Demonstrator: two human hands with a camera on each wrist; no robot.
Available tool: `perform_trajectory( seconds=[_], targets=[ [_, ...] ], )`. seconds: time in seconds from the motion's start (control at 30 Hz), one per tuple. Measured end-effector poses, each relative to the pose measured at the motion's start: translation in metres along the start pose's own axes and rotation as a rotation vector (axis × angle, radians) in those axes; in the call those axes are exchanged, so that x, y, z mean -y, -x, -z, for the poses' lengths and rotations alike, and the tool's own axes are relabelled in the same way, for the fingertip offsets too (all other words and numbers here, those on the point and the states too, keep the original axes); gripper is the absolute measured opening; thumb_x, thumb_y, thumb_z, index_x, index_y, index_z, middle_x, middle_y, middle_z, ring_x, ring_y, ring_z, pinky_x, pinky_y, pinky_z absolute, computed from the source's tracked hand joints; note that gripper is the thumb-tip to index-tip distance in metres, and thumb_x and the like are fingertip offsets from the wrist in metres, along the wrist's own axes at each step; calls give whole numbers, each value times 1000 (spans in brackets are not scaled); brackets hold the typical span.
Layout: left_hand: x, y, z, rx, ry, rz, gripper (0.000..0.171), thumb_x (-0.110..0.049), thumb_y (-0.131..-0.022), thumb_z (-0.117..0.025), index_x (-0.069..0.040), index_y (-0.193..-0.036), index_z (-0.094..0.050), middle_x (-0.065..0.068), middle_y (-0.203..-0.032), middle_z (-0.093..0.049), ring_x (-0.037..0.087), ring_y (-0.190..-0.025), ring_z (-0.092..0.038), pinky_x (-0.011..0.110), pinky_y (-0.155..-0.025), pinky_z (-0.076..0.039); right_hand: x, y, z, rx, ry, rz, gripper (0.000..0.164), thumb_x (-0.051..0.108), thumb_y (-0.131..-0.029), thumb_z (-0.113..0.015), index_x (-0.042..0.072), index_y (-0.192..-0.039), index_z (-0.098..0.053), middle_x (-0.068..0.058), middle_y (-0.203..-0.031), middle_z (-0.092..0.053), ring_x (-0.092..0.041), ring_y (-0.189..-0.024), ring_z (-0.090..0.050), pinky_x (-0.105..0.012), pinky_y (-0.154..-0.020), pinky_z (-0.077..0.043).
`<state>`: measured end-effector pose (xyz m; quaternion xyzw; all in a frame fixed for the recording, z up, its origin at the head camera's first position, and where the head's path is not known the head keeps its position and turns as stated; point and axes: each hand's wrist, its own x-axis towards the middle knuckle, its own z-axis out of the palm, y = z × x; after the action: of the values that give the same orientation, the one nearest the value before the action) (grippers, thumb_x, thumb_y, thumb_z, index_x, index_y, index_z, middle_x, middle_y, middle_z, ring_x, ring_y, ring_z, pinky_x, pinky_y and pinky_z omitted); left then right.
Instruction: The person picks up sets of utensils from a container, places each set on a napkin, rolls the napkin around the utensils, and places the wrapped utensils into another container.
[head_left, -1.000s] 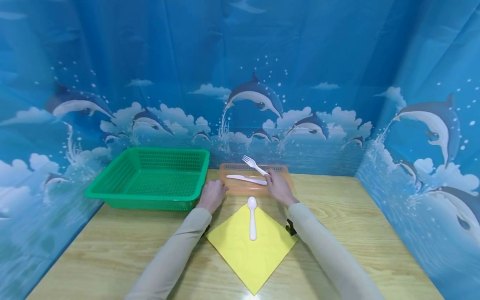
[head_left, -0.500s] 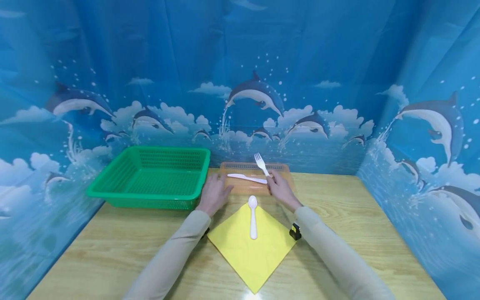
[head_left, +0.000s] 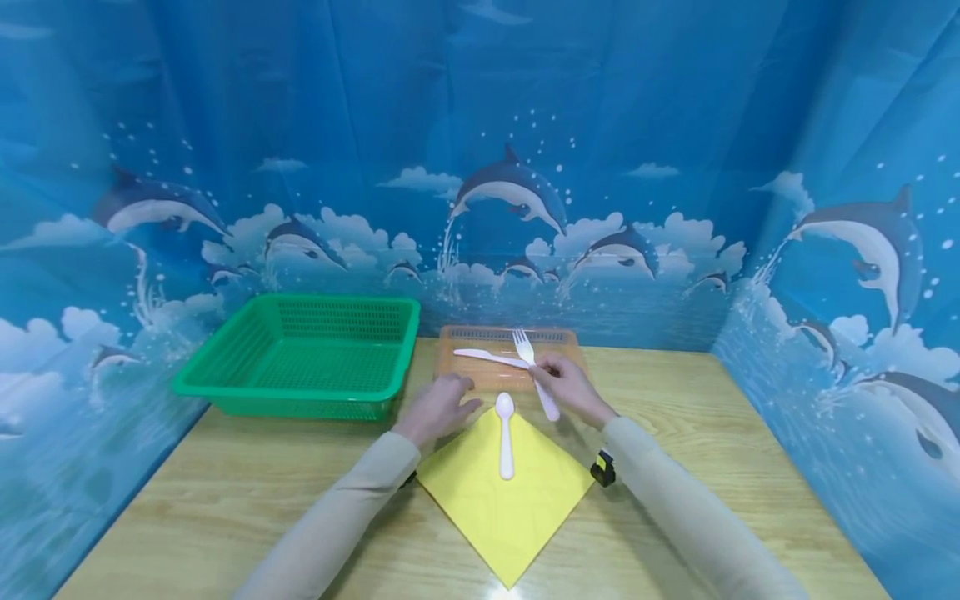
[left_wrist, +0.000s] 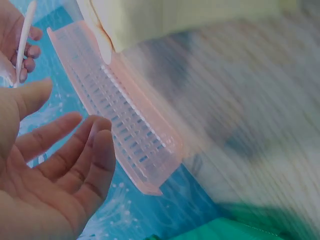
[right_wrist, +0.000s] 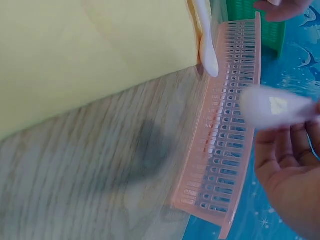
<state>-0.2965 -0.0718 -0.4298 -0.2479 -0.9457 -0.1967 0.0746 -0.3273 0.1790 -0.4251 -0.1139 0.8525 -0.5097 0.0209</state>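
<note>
My right hand [head_left: 572, 385] pinches a white plastic fork [head_left: 525, 348] by its handle, tines pointing away, above the near right part of a peach-coloured basket [head_left: 471, 379]. In the right wrist view the handle end of the fork [right_wrist: 272, 107] looks blurred. A white plastic knife [head_left: 483, 356] lies at the basket, its right end passing behind the fork. My left hand [head_left: 438, 407] hovers near the basket's front left corner, fingers loosely bent and holding nothing. Between the hands, a white spoon [head_left: 506, 437] lies on a yellow napkin [head_left: 510, 525], its bowl reaching past the far corner.
A large green basket [head_left: 300, 408] stands at the left, close to my left hand. The wooden table [head_left: 697, 433] extends right of the napkin. A blue dolphin-print curtain [head_left: 645, 100] hangs behind and along both sides.
The right hand has drawn the fork toward me and turned it steeper, so its handle end now shows below the fingers. My left hand has left the basket's left edge and moved nearer me.
</note>
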Motion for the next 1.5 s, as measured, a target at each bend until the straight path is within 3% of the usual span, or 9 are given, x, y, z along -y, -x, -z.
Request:
perform_trajectory(
  seconds=[0.13, 0.37, 0.53, 0.73, 1.0, 1.1, 1.27, 1.5],
  targets=[
    [-4, 4, -2, 73, 8, -54, 23, -27, -93, -67, -4, -96, -71, 6, -82, -70, 12, -66, -61, 25, -60, -52, 0, 3, 3, 33, 31, -14, 23, 25, -99, -60, 4, -100, -67, -2, -77, -59, -16, -65, -50, -30, -58, -47],
    [-9, 10, -6, 180, 60, -91, 17, -23, -90, -71, -9, -80, -71, -2, -70, -67, 3, -54, -51, 16, -52, -46, -4, 10, -1, 202, -102, -104, 25, 15, -93, -66, -6, -105, -65, 0, -75, -67, -17, -70, -60, -32, -63, -54],
    [-10, 12, -7, 269, 81, -120, 20, -25, -88, -73, -5, -87, -72, 1, -72, -67, 5, -57, -52, 18, -53, -46, -3, 17, -12, 285, -101, -143, 17, 15, -93, -66, -2, -94, -67, -3, -71, -65, -15, -65, -57, -30, -62, -53],
    [-9, 13, -12, 362, 111, -135, 33, -29, -83, -79, -2, -101, -73, 6, -84, -72, 5, -65, -58, 16, -59, -49, -4, 31, -19, 354, -83, -192, 15, 14, -90, -69, 0, -92, -67, -5, -74, -65, -15, -65, -59, -28, -60, -55],
    [-11, 16, -17, 429, 90, -103, 33, -37, -72, -86, -10, -83, -69, -7, -63, -58, 4, -53, -49, 18, -51, -45, -14, 36, -22, 331, -79, -299, 11, 10, -91, -65, 0, -89, -61, -4, -70, -63, -11, -57, -56, -21, -52, -48],
    [-12, 18, -18, 436, 71, -121, 35, -37, -70, -87, -10, -80, -67, -8, -61, -55, 3, -52, -46, 17, -51, -43, -14, 36, -24, 300, -95, -330, 18, 8, -91, -65, -4, -102, -59, -7, -73, -64, -11, -58, -57, -21, -51, -50],
    [-13, 19, -18, 442, 50, -144, 34, -34, -69, -89, -12, -76, -65, -9, -60, -53, 3, -52, -43, 18, -50, -40, -13, 33, -29, 274, -120, -361, 45, 5, -89, -65, -7, -127, -45, -11, -77, -65, -13, -58, -59, -24, -50, -53],
    [-15, 20, -17, 451, 53, -151, 33, -32, -67, -89, -12, -79, -66, -10, -59, -53, 2, -51, -44, 17, -49, -40, -12, 26, -33, 251, -135, -383, 58, 3, -91, -63, -5, -140, -33, -11, -73, -63, -14, -56, -58, -26, -52, -55]
  ],
)
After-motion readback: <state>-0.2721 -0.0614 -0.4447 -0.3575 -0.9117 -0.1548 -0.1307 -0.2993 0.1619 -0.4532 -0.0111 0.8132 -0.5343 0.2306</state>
